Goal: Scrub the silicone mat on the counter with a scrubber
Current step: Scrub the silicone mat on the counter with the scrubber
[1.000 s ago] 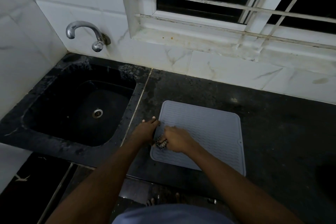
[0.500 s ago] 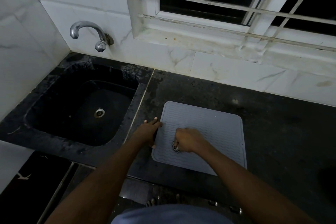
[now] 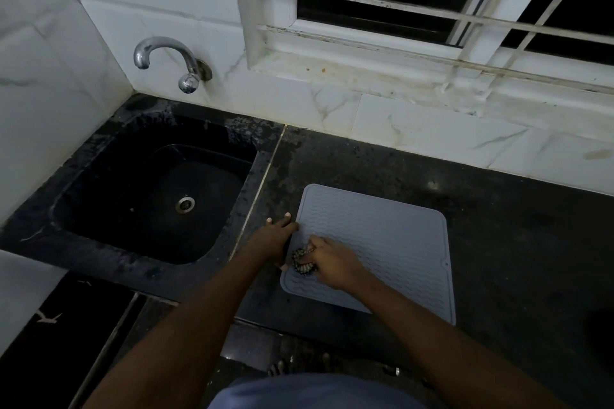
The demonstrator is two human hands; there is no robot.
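Two hands at the mat's near left corner

Both hands work side by side on the dark counter (image 3: pixel 498 242). The right hand (image 3: pixel 332 261) is curled tight around a scrubber (image 3: pixel 301 263), pressing it onto the grey silicone mat (image 3: pixel 382 242) close to its left edge. The left hand (image 3: pixel 274 237), just beside it, lies flat with fingers spread, pinning that edge down. Most of the mat stretches away right of the hands. Left of them sits the black sink (image 3: pixel 149 196), a tap (image 3: pixel 166 60) above it.

scrubber (image 3: pixel 301 263) half under right hand (image 3: pixel 332 261)
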